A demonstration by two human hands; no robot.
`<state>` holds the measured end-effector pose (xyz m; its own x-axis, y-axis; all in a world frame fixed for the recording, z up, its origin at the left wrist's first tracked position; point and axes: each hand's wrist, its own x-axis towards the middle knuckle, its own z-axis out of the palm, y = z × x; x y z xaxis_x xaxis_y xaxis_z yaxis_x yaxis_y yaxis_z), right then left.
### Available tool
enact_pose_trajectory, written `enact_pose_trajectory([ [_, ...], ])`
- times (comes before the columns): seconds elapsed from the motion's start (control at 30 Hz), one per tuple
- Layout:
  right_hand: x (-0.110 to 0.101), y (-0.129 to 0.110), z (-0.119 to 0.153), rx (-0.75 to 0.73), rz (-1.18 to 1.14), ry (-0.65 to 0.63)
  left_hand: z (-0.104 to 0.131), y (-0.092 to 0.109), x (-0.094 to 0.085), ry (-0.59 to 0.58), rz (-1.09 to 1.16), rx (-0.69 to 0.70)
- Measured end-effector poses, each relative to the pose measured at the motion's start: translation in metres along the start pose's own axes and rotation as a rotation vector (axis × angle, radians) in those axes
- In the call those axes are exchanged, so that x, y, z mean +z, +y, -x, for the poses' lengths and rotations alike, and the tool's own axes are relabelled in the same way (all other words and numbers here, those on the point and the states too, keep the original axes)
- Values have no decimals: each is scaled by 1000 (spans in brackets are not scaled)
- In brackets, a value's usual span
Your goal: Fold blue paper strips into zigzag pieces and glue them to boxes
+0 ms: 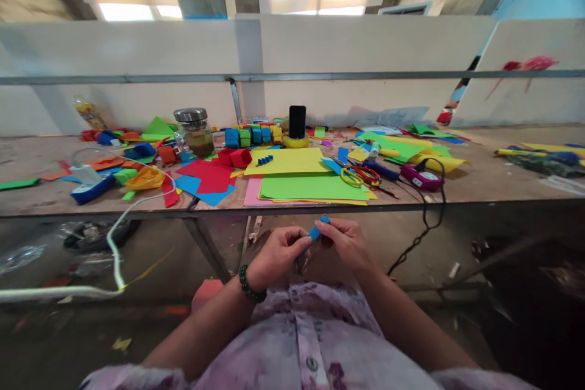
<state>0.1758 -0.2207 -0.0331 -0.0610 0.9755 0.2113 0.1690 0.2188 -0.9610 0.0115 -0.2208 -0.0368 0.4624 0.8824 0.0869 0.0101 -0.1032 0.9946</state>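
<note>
Between my two hands, above my lap and in front of the table edge, is a narrow folded blue paper strip (315,233). My left hand (284,251) pinches its lower end between thumb and fingers; a beaded bracelet circles that wrist. The upper end is gripped by my right hand (346,241), thumb on top. Beyond them on the table lie a green paper sheet (311,187) and a yellow paper sheet (292,161). Several small folded blue paper pieces (265,160) rest in a row on the yellow sheet.
Scissors (359,175) with yellow and red handles lie right of the sheets, near a purple device (421,177) with a hanging cord. A glass jar (194,133), red paper boxes (234,158) and a phone (297,122) stand behind. A white cable (116,244) hangs at left.
</note>
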Motion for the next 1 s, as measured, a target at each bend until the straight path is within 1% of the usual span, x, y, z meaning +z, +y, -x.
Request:
enact_pose_trajectory([
  [0.1,-1,2,0,-1,9,43,3,-1,4,-29,24,-55],
  [0.2,-2,1,3,-4,23,31,4,-3,8,12,-7,-73],
  [0.27,-1,2,6,23,-12,21,4,-5,10,50,-29,-69],
  [0.33,-2,2,7,61,-73,27,4,-6,10,39,-42,-83],
  [0.4,-5,3,7,83,-116,38,6,-5,5,-22,-44,-112],
  [0.53,-17,3,1,88,-135,102,10,2,-17,-221,-124,-171],
  [0.57,-19,2,0,91,-136,115,11,4,-22,-252,-163,-173],
  [0.6,-20,1,-1,96,-134,119,11,6,-25,-239,-197,-155],
  [0.63,-20,0,-1,101,-124,103,10,7,-27,-199,-225,-117],
  [0.7,-15,-3,0,93,-84,23,6,8,-25,-117,-244,-28],
  [0.73,-11,-5,1,76,-54,-23,5,7,-21,-104,-234,5],
  [0.77,-8,-6,2,52,-26,-62,3,6,-17,-117,-211,15],
  [0.83,-4,-7,2,6,3,-97,1,1,-10,-131,-136,-6],
  [0.9,-8,-8,-2,3,-35,-30,2,-3,-8,-112,-84,-42],
  [1.0,-21,-7,-12,27,-167,194,4,-8,-12,-86,-34,-84],
])
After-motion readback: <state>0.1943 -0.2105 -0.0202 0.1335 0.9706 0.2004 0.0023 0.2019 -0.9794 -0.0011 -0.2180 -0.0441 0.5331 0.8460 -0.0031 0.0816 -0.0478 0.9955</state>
